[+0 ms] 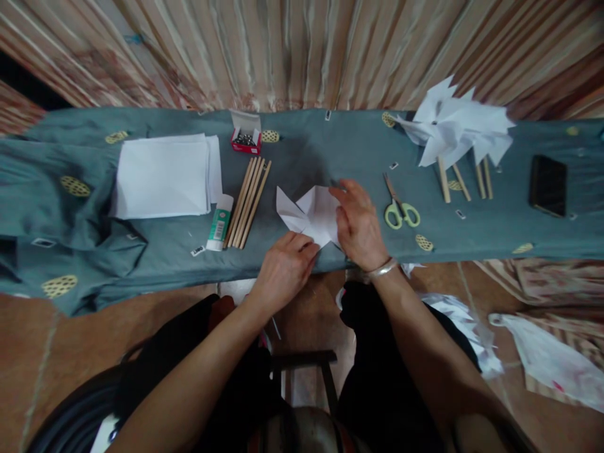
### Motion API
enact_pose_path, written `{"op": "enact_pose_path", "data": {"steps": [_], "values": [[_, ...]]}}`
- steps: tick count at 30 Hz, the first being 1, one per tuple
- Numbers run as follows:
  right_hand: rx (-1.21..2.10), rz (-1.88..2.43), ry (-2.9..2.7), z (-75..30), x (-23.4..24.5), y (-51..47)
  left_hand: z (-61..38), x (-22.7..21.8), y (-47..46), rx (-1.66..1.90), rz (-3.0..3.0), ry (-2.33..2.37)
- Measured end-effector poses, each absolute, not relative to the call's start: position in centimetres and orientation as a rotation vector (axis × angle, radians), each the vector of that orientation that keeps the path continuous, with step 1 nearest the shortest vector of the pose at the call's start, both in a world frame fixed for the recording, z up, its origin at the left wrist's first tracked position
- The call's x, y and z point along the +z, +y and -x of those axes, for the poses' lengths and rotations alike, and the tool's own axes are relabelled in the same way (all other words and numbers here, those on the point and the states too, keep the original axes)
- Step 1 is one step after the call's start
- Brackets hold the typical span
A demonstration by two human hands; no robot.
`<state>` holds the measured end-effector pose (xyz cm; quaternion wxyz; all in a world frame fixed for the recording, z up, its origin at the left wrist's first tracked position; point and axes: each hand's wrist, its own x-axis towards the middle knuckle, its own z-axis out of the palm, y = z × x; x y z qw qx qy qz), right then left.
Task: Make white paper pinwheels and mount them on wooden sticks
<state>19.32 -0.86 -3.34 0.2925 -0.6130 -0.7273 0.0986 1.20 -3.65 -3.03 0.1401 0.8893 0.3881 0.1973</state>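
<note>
A folded white paper piece lies on the grey-green cloth near the table's front edge. My left hand pinches the paper's near corner with closed fingers. My right hand rests on the paper's right side, fingers curled over a fold and pressing it. A silver bangle sits on the right wrist.
Left of the paper lie a bundle of wooden sticks, a glue stick and a stack of white sheets. A red box of pins stands behind. Green scissors, finished paper pinwheels and a black phone lie right.
</note>
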Motion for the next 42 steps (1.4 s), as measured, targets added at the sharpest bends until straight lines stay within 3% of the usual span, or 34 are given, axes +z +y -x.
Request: {"op": "enact_pose_path", "data": {"steps": [9,16,26,31,42], "values": [[0.385,1.568,-2.093,-21.3,-2.7,3.5,-1.0,-2.7,-3.5,0.587,-2.578,1.108],[0.357,1.804,-1.875,-23.5,-0.8,2.2,0.5,-2.5,-2.6,0.725,-2.585,1.123],[0.696,1.884,-1.785,-24.9,-1.1,-1.8,1.1,-2.9,0.2,0.771,-2.573,1.267],[0.714,1.909,-1.743,-24.2,-1.1,-3.7,0.2,-2.0,-1.1,0.845,-2.547,1.225],[0.750,1.950,-1.689,-23.4,-0.8,-4.1,-2.1,-3.1,-3.7,0.634,-2.695,0.981]]}}
